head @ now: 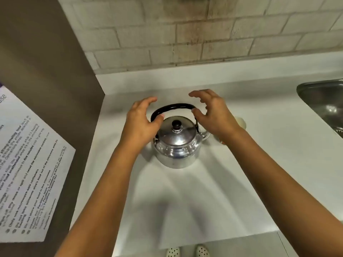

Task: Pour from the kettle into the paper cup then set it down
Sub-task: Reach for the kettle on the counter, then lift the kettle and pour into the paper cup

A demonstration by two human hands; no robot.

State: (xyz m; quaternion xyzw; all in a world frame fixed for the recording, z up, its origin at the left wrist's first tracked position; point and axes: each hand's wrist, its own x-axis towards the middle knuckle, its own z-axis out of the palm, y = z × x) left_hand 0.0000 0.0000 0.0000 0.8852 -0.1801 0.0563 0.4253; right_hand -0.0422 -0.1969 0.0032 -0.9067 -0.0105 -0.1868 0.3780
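Kettle [176, 143] first: it stands upright on the white counter [213, 191], lid on, its black handle [174, 106] raised in an arch over the top and its spout pointing to the right. Just right of the kettle, mostly hidden behind the right wrist, sits the paper cup [241, 123]; only a pale bit of its rim shows, so I cannot tell how full it is. Well to the right of the kettle a steel sink [323, 101] is set into the counter.

Both hands are spread above the kettle. The left hand [143, 123] curls loosely by the left end of the handle, thumb close to it or perhaps brushing it, but not wrapped around. The right hand [213, 114] is unclenched, fingers arched beside the right end of the handle, thumb near it, gripping nothing. Nothing is lifted.

Judging from this, the risks sit on the right side of the kettle. The cup is light and close to the spout and the forearm, so a careless lift or swing could knock it over. A grip taken at one end of the handle could let the kettle tip and spill early. If the kettle is hot, fingers straying onto the metal near the hinges could get burned.
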